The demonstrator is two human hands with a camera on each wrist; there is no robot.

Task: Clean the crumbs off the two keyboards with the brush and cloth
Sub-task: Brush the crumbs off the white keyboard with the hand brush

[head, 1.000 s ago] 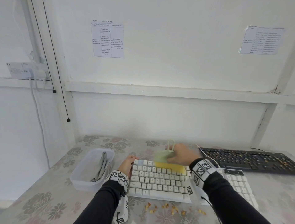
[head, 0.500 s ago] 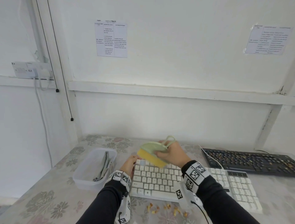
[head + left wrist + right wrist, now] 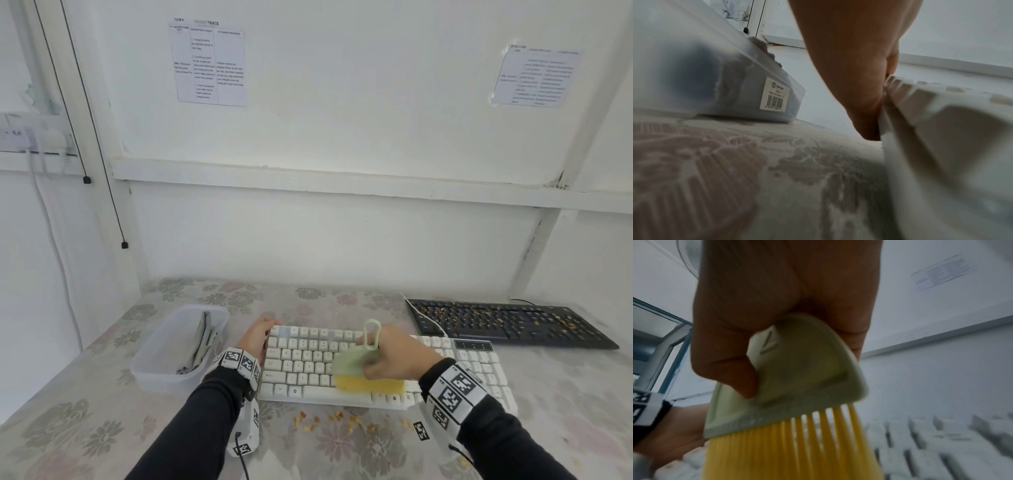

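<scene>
Yellow-bristled brush (image 3: pixel 363 371) gripped in right hand (image 3: pixel 394 356).

Right hand (image 3: pixel 394 356) grips the brush (image 3: pixel 363 373) on the white keyboard (image 3: pixel 308 363); left hand (image 3: pixel 255 339) holds its edge.

Lighting: bright, even, soft; faint shadows. Head view: wide-angle bowing at edges, mostly sharp. Wrist views: dimmer, near surfaces out of focus, brush (image 3: pixel 789 386) motion-blurred.
</scene>
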